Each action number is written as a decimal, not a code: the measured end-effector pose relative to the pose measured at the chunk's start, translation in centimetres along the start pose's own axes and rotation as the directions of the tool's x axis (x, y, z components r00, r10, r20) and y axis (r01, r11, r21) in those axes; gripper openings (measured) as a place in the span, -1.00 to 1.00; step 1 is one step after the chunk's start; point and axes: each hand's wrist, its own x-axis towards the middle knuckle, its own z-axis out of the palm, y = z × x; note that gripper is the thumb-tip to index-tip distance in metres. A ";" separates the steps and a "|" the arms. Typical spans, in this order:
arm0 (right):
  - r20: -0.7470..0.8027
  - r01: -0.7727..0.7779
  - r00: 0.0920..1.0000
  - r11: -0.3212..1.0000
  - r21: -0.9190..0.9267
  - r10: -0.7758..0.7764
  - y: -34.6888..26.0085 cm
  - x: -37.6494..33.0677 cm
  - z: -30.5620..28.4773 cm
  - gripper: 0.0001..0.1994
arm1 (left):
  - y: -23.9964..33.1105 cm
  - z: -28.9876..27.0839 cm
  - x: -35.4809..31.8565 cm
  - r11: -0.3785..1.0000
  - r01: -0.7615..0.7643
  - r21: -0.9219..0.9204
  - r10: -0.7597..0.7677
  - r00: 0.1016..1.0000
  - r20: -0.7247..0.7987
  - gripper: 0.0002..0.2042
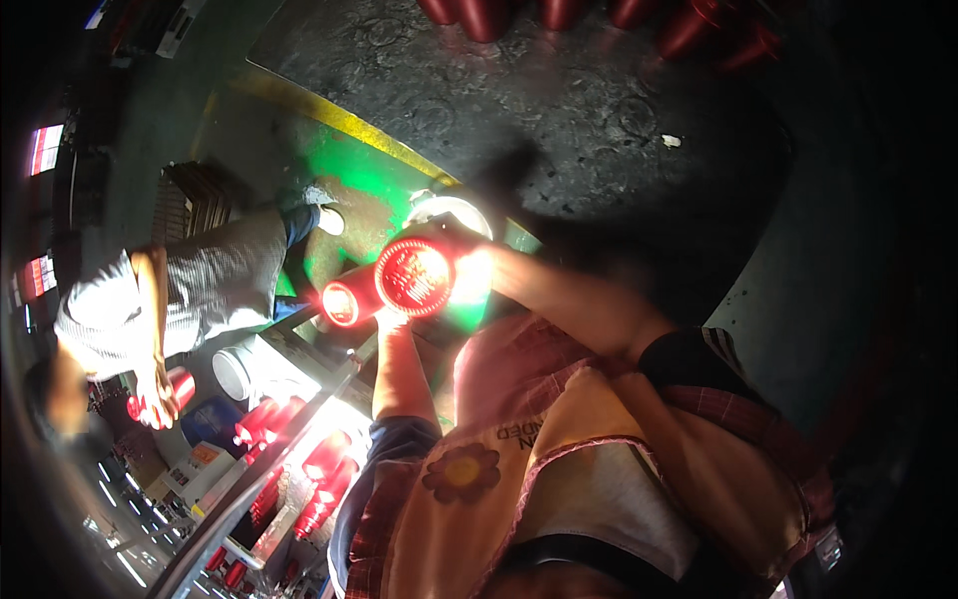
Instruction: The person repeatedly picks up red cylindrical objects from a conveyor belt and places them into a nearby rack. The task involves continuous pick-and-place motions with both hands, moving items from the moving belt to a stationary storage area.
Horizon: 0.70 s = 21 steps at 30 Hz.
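Note:
Two shiny red metal cylinders, like tumblers or bottles, are held close together in strong light. The larger-looking red cylinder point(414, 278) turns its round end, with raised marks, up at me. My right hand point(475, 272), nearly washed out by glare, is closed at its right side. My left hand point(393, 319) comes up from below and grips the other red cylinder point(342, 303), which lies tilted to the left. Glare and the cylinders hide most fingers of both hands. Just beyond them is a bright round lamp-like thing point(449, 212) with a pale rim.
A dark, scuffed board point(559, 120) with a yellow strip point(349, 125) lies beyond; several red cylinders point(484, 18) stand at its far edge. A co-worker point(220, 265) at left handles a red cylinder point(180, 387). More red cylinders point(324, 479) lie lower left, behind a metal rail point(254, 474).

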 end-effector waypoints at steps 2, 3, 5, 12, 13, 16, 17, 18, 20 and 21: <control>0.136 -0.060 0.990 0.983 0.172 0.037 2.1 1.3 -0.4 -0.60 | 0.4 -0.7 0.3 1.000 0.008 -0.022 -0.008 1.000 0.002 -0.39; 0.192 -0.147 0.977 0.945 0.292 0.093 3.0 2.2 -0.6 -0.62 | 0.4 -1.2 0.1 0.999 0.014 -0.032 -0.014 1.000 0.002 -0.38; 0.192 -0.181 0.973 0.933 0.312 0.125 3.5 2.9 -1.2 -0.60 | 0.8 -2.1 -0.4 0.998 0.023 -0.054 -0.022 1.000 0.017 -0.38; 0.153 0.445 0.891 0.753 -0.484 -0.428 -5.3 -8.7 3.8 -0.60 | 6.7 1.4 -3.0 0.991 -0.131 -0.013 0.132 0.989 0.072 -0.35; 0.111 0.557 0.818 0.729 -0.398 -0.565 -6.8 -12.0 5.2 -0.65 | 8.1 3.8 -3.2 0.978 -0.202 0.048 0.198 0.976 0.091 -0.35; 0.248 0.518 0.620 0.152 -0.842 -0.744 -10.4 -20.5 8.5 -0.57 | 10.0 13.4 -4.1 0.812 -0.454 0.367 0.351 0.882 0.314 -0.43; 0.333 0.441 0.513 -0.090 -0.893 -0.792 -10.9 -22.3 9.1 -0.56 | 10.1 17.2 -4.4 0.677 -0.557 0.482 0.345 0.818 0.460 -0.51; 0.402 0.278 0.468 -0.300 -0.912 -0.787 -11.5 -23.9 9.4 -0.52 | 8.9 20.7 -4.7 0.521 -0.686 0.509 0.353 0.716 0.603 -0.55; 0.454 -0.001 0.332 -0.482 -0.876 -0.827 -12.5 -25.4 8.9 -0.54 | 4.8 26.7 -4.9 0.143 -0.821 0.553 0.322 0.567 0.758 -0.55; 0.496 -0.107 0.299 -0.545 -0.832 -0.816 -12.9 -25.5 8.3 -0.55 | 2.3 29.6 -4.5 -0.128 -0.868 0.480 0.225 0.446 0.866 -0.53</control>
